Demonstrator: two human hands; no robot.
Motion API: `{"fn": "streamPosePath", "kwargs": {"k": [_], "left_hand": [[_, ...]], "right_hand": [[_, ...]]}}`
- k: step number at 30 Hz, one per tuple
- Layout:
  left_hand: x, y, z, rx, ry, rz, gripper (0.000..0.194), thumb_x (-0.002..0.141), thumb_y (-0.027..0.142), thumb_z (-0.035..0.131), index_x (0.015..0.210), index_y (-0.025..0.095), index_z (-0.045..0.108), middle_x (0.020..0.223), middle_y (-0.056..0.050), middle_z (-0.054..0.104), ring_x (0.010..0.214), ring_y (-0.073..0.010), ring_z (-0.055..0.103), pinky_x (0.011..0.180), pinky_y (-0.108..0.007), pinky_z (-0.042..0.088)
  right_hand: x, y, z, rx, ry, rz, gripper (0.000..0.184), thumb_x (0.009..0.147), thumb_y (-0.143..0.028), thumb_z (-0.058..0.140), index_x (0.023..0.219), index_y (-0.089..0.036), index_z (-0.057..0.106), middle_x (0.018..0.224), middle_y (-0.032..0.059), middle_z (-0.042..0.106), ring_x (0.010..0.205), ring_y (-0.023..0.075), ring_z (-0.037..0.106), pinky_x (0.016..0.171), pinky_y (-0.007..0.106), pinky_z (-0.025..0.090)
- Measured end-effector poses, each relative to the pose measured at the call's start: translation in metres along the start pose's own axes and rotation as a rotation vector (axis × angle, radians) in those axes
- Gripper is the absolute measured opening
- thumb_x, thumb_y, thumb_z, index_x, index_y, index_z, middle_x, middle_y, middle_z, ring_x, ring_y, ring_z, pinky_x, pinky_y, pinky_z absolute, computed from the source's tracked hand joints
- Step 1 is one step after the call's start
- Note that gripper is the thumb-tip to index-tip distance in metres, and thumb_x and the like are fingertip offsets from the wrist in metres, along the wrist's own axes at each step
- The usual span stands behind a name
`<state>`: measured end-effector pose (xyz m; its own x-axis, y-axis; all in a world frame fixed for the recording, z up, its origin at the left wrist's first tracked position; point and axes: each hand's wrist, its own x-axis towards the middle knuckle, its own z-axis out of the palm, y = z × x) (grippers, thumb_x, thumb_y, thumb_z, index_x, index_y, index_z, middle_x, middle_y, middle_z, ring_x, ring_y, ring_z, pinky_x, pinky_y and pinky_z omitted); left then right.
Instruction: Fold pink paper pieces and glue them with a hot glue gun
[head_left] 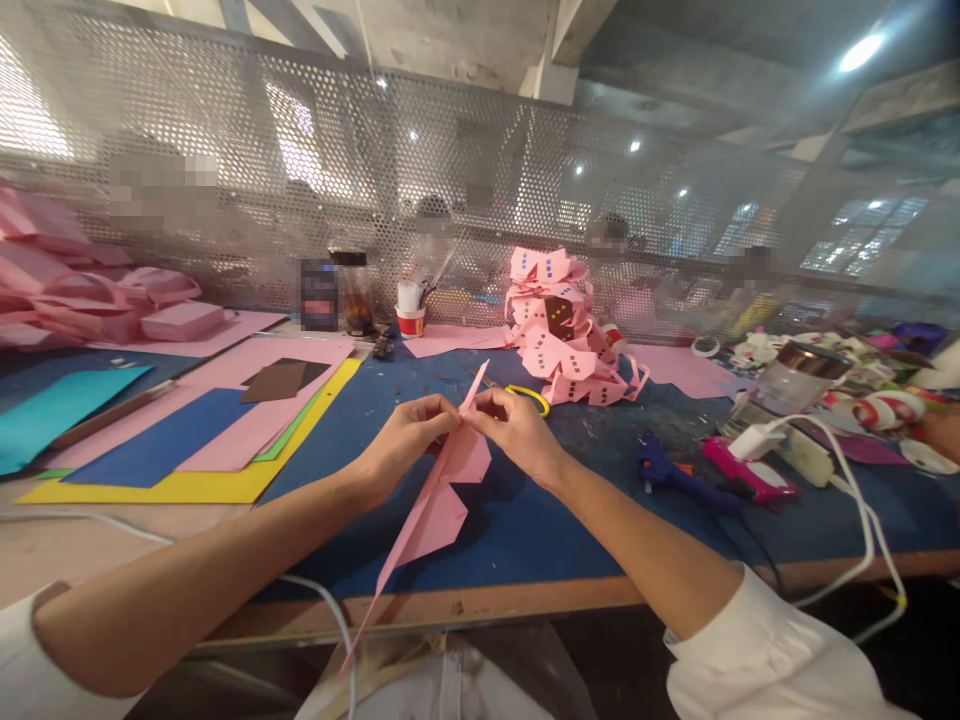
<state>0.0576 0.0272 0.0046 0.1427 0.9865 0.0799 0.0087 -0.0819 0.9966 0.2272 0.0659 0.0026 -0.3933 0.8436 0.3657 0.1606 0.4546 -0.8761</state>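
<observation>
A folded pink paper cutout [431, 520] with pointed, winged edges hangs between my hands, its long tail slanting down over the table's front edge. My left hand [412, 440] pinches the upper part of it from the left. Close beside, my right hand [517, 425] pinches the same part from the right, thumb and fingers pressed together. Just behind my right hand lie yellow-handled scissors [534, 398], partly hidden. Farther back rises a stack of pink paper cutouts [562, 345] with small dark and blue squares on them.
Coloured sheets [300, 455] lie at left, below piled pink paper pieces [97, 295]. A jar [358, 295] and a red-white cup [410, 320] stand at the back. At right are a blue glue gun [679, 470], a pink power strip [750, 472] and white cables [862, 500]. Perforated metal panels [465, 170] close off the back.
</observation>
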Motion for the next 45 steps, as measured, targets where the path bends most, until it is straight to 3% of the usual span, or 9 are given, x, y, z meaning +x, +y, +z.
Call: {"fn": "streamPosePath", "kwargs": {"k": [11, 20, 27, 45], "left_hand": [[0.002, -0.002, -0.001, 0.006, -0.019, 0.002, 0.021, 0.082, 0.031, 0.063, 0.071, 0.016, 0.054, 0.067, 0.003, 0.051, 0.062, -0.0101, 0.046, 0.058, -0.022, 0.038], [0.002, -0.003, -0.005, -0.038, -0.036, -0.014, 0.022, 0.081, 0.034, 0.067, 0.075, 0.014, 0.059, 0.069, 0.001, 0.053, 0.062, -0.0099, 0.047, 0.058, -0.021, 0.037], [0.004, -0.002, -0.007, -0.056, -0.055, -0.043, 0.021, 0.081, 0.037, 0.069, 0.081, 0.016, 0.064, 0.077, 0.0, 0.058, 0.07, -0.0113, 0.053, 0.063, -0.021, 0.041], [0.005, -0.001, -0.009, -0.193, -0.087, -0.043, 0.013, 0.081, 0.028, 0.062, 0.08, 0.015, 0.065, 0.08, -0.002, 0.06, 0.073, -0.0137, 0.057, 0.068, -0.024, 0.045]], "right_hand": [[-0.002, 0.0, 0.002, -0.069, 0.034, -0.07, 0.017, 0.084, -0.033, 0.066, 0.085, -0.016, 0.067, 0.081, 0.0021, 0.069, 0.075, 0.0139, 0.064, 0.07, 0.025, 0.05], [-0.008, -0.001, 0.002, -0.303, 0.076, -0.354, 0.009, 0.091, -0.023, 0.058, 0.089, -0.02, 0.066, 0.087, 0.0025, 0.066, 0.081, 0.0141, 0.062, 0.076, 0.026, 0.05], [-0.007, 0.001, -0.002, -0.453, 0.109, -0.477, 0.008, 0.092, -0.019, 0.056, 0.092, -0.021, 0.064, 0.087, 0.0024, 0.063, 0.085, 0.0156, 0.06, 0.083, 0.03, 0.047], [-0.006, 0.001, -0.007, -0.532, 0.065, -0.528, 0.015, 0.095, -0.023, 0.053, 0.098, -0.022, 0.067, 0.093, 0.0046, 0.066, 0.091, 0.0177, 0.06, 0.086, 0.033, 0.046]]}}
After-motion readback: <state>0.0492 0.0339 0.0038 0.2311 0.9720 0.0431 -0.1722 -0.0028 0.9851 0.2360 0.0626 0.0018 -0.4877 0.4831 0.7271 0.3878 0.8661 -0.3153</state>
